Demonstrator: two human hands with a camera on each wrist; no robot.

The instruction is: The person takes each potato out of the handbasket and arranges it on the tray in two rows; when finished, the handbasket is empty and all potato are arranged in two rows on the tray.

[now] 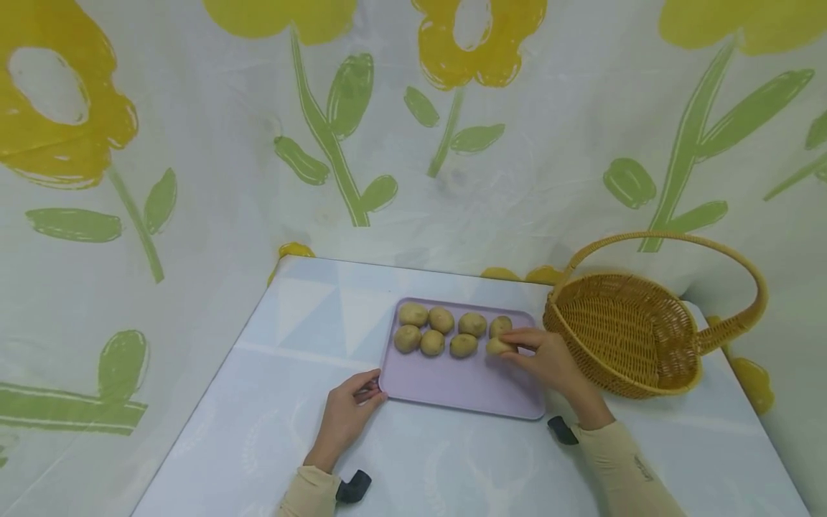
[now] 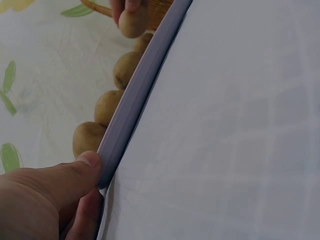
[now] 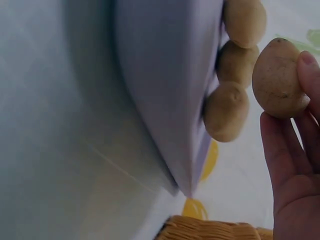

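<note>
My right hand pinches a potato between thumb and fingertips, over the right part of a purple tray. My left hand grips the tray's near left corner; in the left wrist view the thumb presses on the rim and the other fingers curl beside and below it. Several potatoes lie in two rows across the far half of the tray. One of them sits just behind the held potato. The right wrist view shows the held potato in front of the tray's row, apart from it.
A wicker basket with a tall arched handle stands right of the tray, close to my right wrist. The table has a pale blue patterned cover. A flower-printed cloth hangs behind the table and on its left.
</note>
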